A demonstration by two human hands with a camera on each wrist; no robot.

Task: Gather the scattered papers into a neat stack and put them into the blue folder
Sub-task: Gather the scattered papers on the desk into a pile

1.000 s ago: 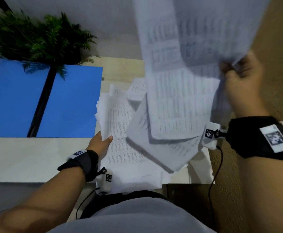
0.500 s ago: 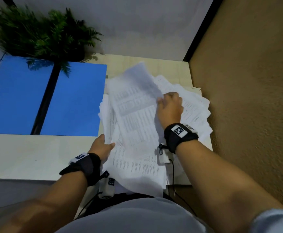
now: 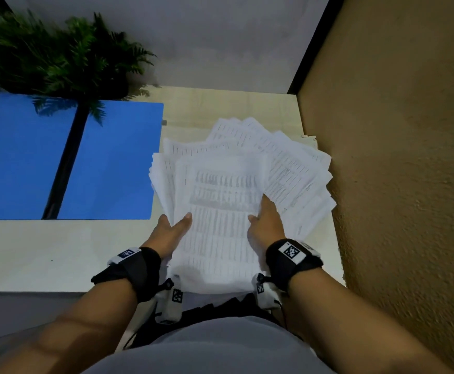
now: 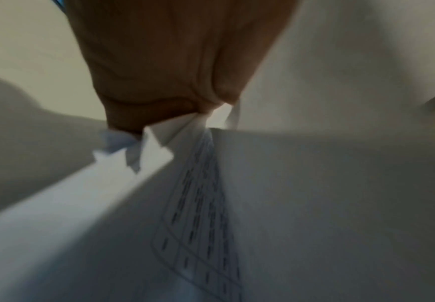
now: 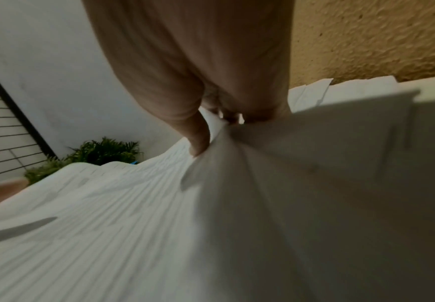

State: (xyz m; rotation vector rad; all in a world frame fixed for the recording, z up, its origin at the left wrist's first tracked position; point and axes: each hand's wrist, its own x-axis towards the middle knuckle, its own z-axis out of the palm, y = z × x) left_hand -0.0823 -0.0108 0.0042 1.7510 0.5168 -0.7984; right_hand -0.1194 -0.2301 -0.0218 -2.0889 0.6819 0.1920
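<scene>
A fanned pile of printed papers [image 3: 228, 190] is spread on the pale surface [image 3: 45, 252], toward its right side beside a textured tan wall [image 3: 396, 157]. The pile's left edge is gripped by the left hand [image 3: 170, 230]: the thumb is laid on the top sheet while the fingers are tucked out of sight under the sheets. The right edge is held by the right hand [image 3: 267, 222], whose thumb is pressed on top and whose fingers [image 5: 227, 114] are curled into the sheets. The blue folder [image 3: 107, 163] is laid open flat just left of the pile, apart from it. A green plant [image 3: 58, 58] is placed behind the folder.
</scene>
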